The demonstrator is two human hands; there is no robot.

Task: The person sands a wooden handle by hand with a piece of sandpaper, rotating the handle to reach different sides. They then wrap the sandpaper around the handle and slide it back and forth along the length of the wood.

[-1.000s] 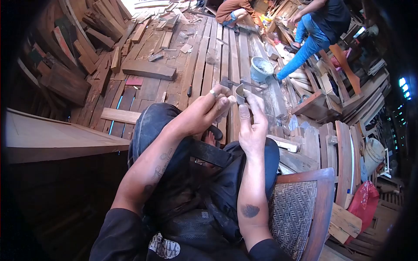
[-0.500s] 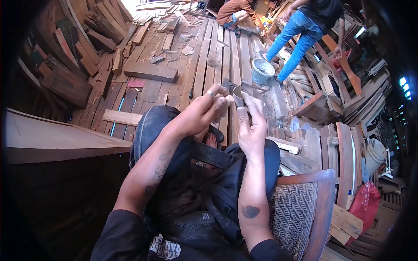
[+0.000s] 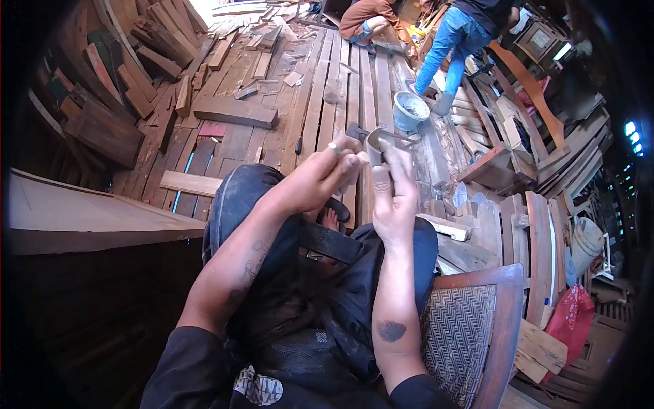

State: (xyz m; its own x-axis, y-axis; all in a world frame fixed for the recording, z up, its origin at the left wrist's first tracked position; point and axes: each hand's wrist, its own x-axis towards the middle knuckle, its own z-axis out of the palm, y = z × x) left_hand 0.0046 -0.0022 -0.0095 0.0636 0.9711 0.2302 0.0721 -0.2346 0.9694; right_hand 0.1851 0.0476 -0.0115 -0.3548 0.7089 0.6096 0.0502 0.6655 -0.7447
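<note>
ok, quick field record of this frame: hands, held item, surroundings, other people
left hand: fingers curled, ring on one finger, pinching the small metal piece
right hand: fingers up, against the piece from the other side
metal piece: small, curved, held between both hands; kind unclear
seat: wicker chair
floor: planks, wood scraps, grey bucket
others: one person crouching, one in blue jeans

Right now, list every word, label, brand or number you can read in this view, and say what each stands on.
No text can be read with certainty.
White print on the black shirt: lettering partly cut off and blurred, not legible.
Tattoo on the left forearm: curling marks, no readable word.
Bucket, planks and the small metal piece held by the hands: no lettering visible.
</note>
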